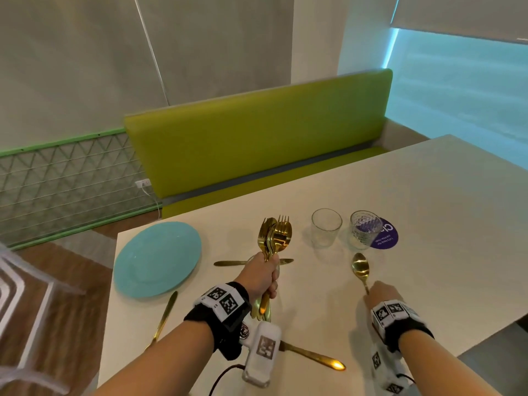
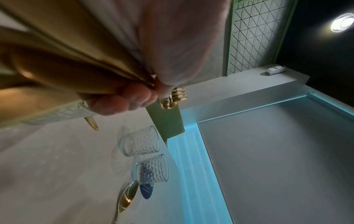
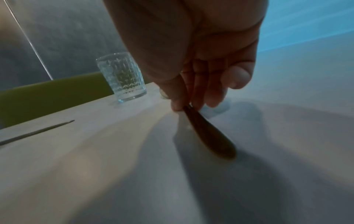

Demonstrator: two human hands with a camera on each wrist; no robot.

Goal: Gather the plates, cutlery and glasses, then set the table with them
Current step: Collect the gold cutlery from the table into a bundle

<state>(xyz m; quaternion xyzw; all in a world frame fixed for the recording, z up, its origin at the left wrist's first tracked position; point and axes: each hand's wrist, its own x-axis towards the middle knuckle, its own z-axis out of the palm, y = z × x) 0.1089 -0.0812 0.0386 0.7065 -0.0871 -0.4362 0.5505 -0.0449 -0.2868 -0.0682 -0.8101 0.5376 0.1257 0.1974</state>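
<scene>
My left hand [image 1: 264, 277] grips a bundle of gold forks and spoons [image 1: 275, 235] upright over the middle of the white table [image 1: 428, 201]; the left wrist view shows the fingers [image 2: 122, 100] curled round the handles. My right hand [image 1: 381, 292] pinches the handle of a single gold spoon [image 1: 360, 269], whose bowl lies near the two glasses; its handle [image 3: 208, 133] touches the table. Two clear glasses [image 1: 325, 227] [image 1: 364, 229] stand behind it. A teal plate [image 1: 157, 258] lies at the left. Gold knives [image 1: 314, 356] [image 1: 164, 317] [image 1: 231, 263] lie loose on the table.
A purple round coaster [image 1: 387, 234] lies beside the right glass. A green bench [image 1: 257, 144] runs along the table's far side. A white chair [image 1: 25, 310] stands at the left over the wooden floor. The table's right half stretches away bare.
</scene>
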